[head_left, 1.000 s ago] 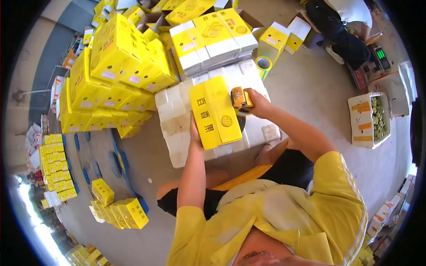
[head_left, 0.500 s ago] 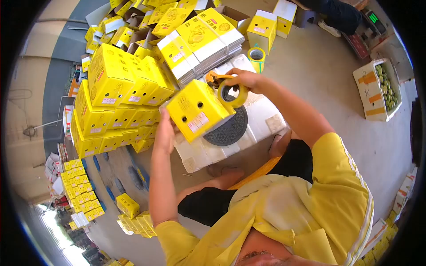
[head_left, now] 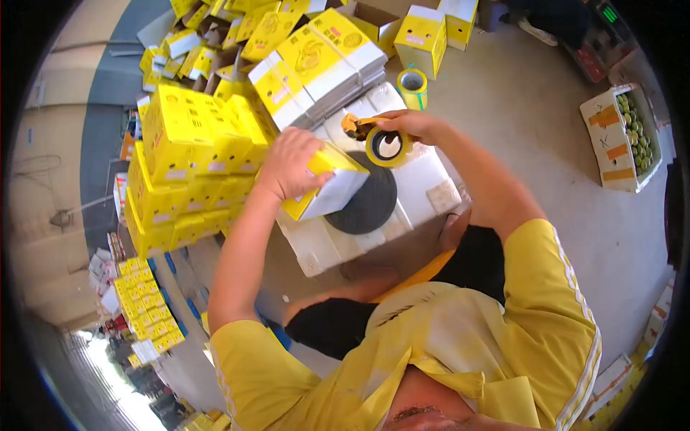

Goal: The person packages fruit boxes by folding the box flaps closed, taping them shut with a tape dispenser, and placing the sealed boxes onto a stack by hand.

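Observation:
My left hand (head_left: 293, 161) is closed over the top of a small yellow carton (head_left: 338, 188), its fingers curled across the edge. The carton tilts over a dark round disc (head_left: 377, 200), and a white side of it faces right. In my right hand (head_left: 415, 126) is an orange tape dispenser (head_left: 351, 125) carrying a large roll of tape (head_left: 399, 156). The roll hangs just right of the carton, apart from it. Beneath both lies a white foam box (head_left: 424, 188) with the disc on its lid.
Stacked yellow cartons (head_left: 176, 151) rise on the left. A strapped bundle of flat cartons (head_left: 316, 61) lies behind the foam box. Another tape roll (head_left: 412, 82) stands beyond it. At right is a crate of green fruit (head_left: 618, 144); another person's leg (head_left: 539, 18) shows at top right.
My left hand has moved from the carton's left side up onto its top. The carton has turned, so its printed face with holes no longer shows. The dispenser has shifted slightly right.

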A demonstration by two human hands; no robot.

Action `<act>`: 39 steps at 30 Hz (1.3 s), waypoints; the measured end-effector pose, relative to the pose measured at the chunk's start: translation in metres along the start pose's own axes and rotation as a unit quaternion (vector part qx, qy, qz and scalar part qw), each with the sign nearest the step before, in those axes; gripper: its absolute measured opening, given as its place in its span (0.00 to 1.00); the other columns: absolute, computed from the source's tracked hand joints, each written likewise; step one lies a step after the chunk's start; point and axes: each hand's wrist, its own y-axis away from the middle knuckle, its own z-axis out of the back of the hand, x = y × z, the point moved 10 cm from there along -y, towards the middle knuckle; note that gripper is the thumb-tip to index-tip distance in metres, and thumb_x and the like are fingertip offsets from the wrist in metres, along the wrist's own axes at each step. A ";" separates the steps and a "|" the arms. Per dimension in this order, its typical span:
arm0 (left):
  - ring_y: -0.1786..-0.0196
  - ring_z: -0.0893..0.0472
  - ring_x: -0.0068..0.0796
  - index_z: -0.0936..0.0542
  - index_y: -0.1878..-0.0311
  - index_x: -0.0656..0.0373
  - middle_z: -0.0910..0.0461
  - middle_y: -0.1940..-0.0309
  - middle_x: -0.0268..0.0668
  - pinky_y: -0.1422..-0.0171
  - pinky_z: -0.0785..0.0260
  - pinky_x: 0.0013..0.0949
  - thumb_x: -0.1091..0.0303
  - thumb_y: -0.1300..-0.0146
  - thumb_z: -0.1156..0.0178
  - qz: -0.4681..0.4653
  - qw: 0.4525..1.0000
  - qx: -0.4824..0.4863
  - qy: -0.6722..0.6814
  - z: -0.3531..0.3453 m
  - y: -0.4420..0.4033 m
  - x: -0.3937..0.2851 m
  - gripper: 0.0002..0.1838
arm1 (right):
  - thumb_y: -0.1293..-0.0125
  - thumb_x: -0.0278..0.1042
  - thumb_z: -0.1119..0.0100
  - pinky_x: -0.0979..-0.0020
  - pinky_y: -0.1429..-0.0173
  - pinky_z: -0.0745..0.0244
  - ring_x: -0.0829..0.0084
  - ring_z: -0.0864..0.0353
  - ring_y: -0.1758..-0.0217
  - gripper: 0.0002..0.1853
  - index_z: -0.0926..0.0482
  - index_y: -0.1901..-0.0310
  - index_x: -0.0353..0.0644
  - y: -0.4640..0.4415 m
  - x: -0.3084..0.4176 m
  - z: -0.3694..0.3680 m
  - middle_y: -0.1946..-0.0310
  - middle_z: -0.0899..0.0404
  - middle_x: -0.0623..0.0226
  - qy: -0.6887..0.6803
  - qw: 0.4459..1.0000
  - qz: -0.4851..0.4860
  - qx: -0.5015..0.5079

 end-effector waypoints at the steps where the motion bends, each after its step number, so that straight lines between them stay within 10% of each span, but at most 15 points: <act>1: 0.48 0.23 0.49 0.19 0.57 0.55 0.21 0.57 0.42 0.37 0.33 0.48 0.42 0.47 0.32 0.081 0.997 -0.010 -0.002 0.000 0.012 0.009 0.26 | 0.25 0.44 0.40 0.71 0.39 0.23 0.78 0.19 0.46 0.24 0.24 0.31 0.45 0.022 0.003 -0.007 0.44 0.17 0.70 0.003 1.000 -0.006 0.000; 10: 0.39 0.21 0.55 0.22 0.36 0.56 0.18 0.45 0.50 0.34 0.31 0.53 0.34 0.26 0.58 0.590 0.807 -0.017 -0.016 -0.016 0.136 0.010 0.36 | 0.28 0.50 0.36 0.70 0.43 0.31 0.77 0.27 0.51 0.25 0.25 0.33 0.54 0.122 -0.109 -0.107 0.56 0.23 0.67 0.135 0.984 -0.014 0.117; 14: 0.38 0.21 0.59 0.32 0.28 0.58 0.24 0.37 0.55 0.33 0.31 0.53 0.38 0.23 0.60 0.613 0.781 0.114 0.048 -0.030 0.142 0.013 0.36 | 0.24 0.43 0.39 0.75 0.45 0.28 0.82 0.25 0.53 0.24 0.29 0.29 0.53 0.120 -0.091 -0.077 0.56 0.21 0.74 0.215 0.971 -0.076 0.073; 18: 0.31 0.26 0.55 0.34 0.26 0.57 0.28 0.31 0.52 0.27 0.36 0.56 0.40 0.26 0.52 0.550 0.835 0.026 -0.003 -0.004 0.131 -0.028 0.36 | 0.24 0.43 0.40 0.72 0.40 0.22 0.82 0.22 0.45 0.24 0.29 0.30 0.55 0.107 -0.075 -0.045 0.47 0.20 0.77 0.093 0.989 -0.114 0.032; 21: 0.22 0.37 0.44 0.32 0.26 0.51 0.34 0.24 0.40 0.19 0.53 0.62 0.41 0.33 0.41 0.099 0.991 0.002 -0.095 0.007 0.067 -0.133 0.38 | 0.24 0.49 0.41 0.72 0.41 0.22 0.82 0.21 0.45 0.24 0.28 0.30 0.56 0.092 -0.044 -0.031 0.46 0.19 0.76 0.111 0.990 -0.083 0.004; 24: 0.19 0.41 0.40 0.29 0.27 0.43 0.37 0.22 0.33 0.16 0.59 0.62 0.40 0.37 0.37 -0.052 0.995 0.084 -0.033 -0.004 0.035 -0.189 0.37 | 0.25 0.50 0.41 0.71 0.40 0.22 0.81 0.19 0.45 0.25 0.27 0.30 0.53 0.058 -0.033 -0.015 0.44 0.18 0.76 0.108 0.991 -0.064 0.056; 34: 0.17 0.47 0.49 0.28 0.28 0.35 0.44 0.19 0.37 0.19 0.65 0.71 0.45 0.31 0.44 0.218 0.975 -0.013 -0.049 -0.039 -0.024 -0.102 0.28 | 0.26 0.50 0.38 0.74 0.39 0.24 0.82 0.21 0.45 0.24 0.21 0.33 0.50 0.123 -0.034 0.072 0.46 0.16 0.75 0.111 0.987 -0.058 -0.099; 39: 0.17 0.49 0.50 0.30 0.26 0.37 0.47 0.18 0.39 0.20 0.66 0.75 0.44 0.29 0.48 0.323 0.945 0.000 -0.049 -0.049 -0.031 -0.073 0.29 | 0.28 0.54 0.37 0.69 0.42 0.24 0.78 0.22 0.50 0.26 0.20 0.33 0.51 0.206 -0.075 -0.025 0.49 0.16 0.74 0.077 0.996 -0.045 0.018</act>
